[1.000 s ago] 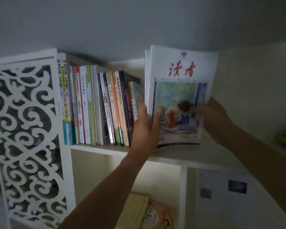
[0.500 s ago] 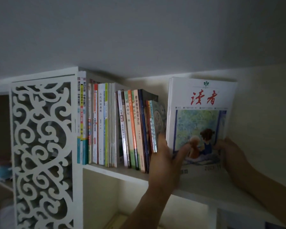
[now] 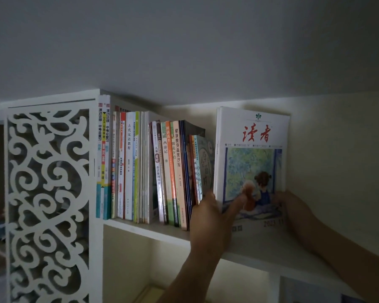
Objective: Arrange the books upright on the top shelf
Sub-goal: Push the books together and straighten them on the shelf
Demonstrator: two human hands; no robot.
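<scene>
1. Left hand [image 3: 214, 217]: gripping the magazines [image 3: 251, 169] at the lower left corner, thumb laid across the front cover, remaining fingers hidden behind the stack.
2. Right hand [image 3: 293, 209]: curled round the lower right edge of the same stack, at 3 o'clock from the left hand.
3. Magazines: held upright, cover facing outward, bottom edge at or just above the top shelf [image 3: 153, 230]; contact not confirmable because of the hands and dim light. Compared with one second ago: brought closer to the row of books [image 3: 153, 171] and squared up; change partly attributable to camera movement.
4. Row of books: standing upright at 9 o'clock from the magazines, spines outward, rightmost volumes leaning slightly; narrow gap remaining beside the stack.
5. Carved side panel [image 3: 48, 204]: bounding the row at far 9 o'clock.
6. Assessment: placement nearly complete. Remaining, as judged: turn the stack spine-out or press it against the row, then release once self-supporting. Risk: thin, floppy magazines slumping toward 3 o'clock, with no support visible on that side.
</scene>
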